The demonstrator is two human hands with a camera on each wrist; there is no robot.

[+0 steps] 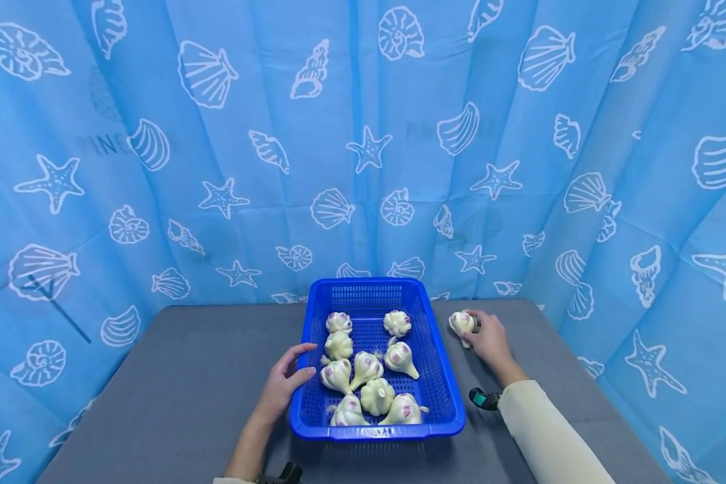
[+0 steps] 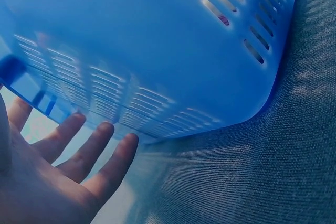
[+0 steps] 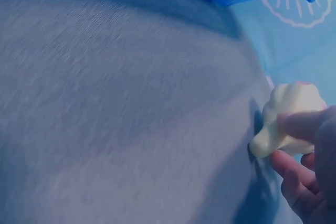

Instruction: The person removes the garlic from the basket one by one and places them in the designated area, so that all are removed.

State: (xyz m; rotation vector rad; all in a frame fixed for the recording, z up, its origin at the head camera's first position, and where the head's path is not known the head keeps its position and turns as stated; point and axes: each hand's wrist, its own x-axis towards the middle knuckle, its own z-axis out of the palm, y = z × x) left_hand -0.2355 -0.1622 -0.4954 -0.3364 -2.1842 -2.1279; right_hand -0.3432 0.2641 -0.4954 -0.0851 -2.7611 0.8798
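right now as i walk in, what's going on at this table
A person is handling garlic bulbs with both hands. The right hand pinches a garlic bulb outside the blue plastic basket, to its right. The left hand touches the basket's left side. Nine more garlic bulbs show inside the basket, which sits on the gray table.

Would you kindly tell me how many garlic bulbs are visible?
10: nine bulbs in the basket (two at the far end, four midway, three at the near end) and one bulb in the right hand.
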